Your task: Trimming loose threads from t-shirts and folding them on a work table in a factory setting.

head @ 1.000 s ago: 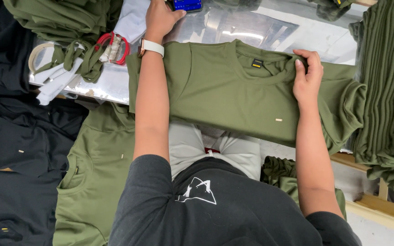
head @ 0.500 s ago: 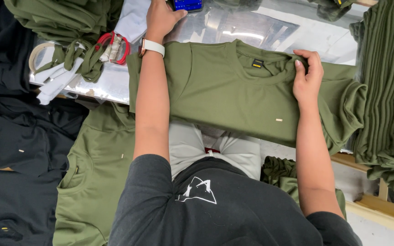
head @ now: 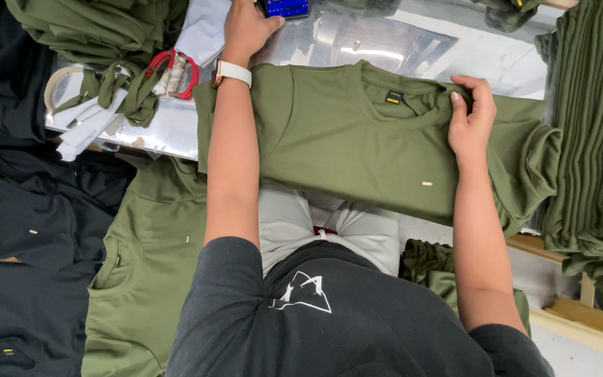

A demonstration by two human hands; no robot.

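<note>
**Olive tee half-laid on the table, shoulder pinched, not yet folded**

Status: olive T-shirt (head: 357,150) lies front-up across the shiny table (head: 378,42), collar away from the person, hem hanging over the near edge. Body is mostly smoothed. The sleeve on the right is bunched against the stack of folded olive garments (head: 594,139). No fold visible yet, so I'd judge this early: flattening done on the left side, right side and all folding left.

Right hand (head: 470,119): fingers clenched on a pinch of fabric at the shoulder seam by the collar.
Left hand (head: 246,28): at a phone (head: 286,7) with lit screen, thumb at its edge; grip not clear. White watch band on that wrist.

Materials: tee is matte, soft knit, ribbed neck, small dark neck label. Tabletop is glossy, reflective. Red-handled scissors (head: 172,70) and a tape roll (head: 61,80) sit left among olive scraps. Dark garments (head: 29,209) piled far left.
</note>
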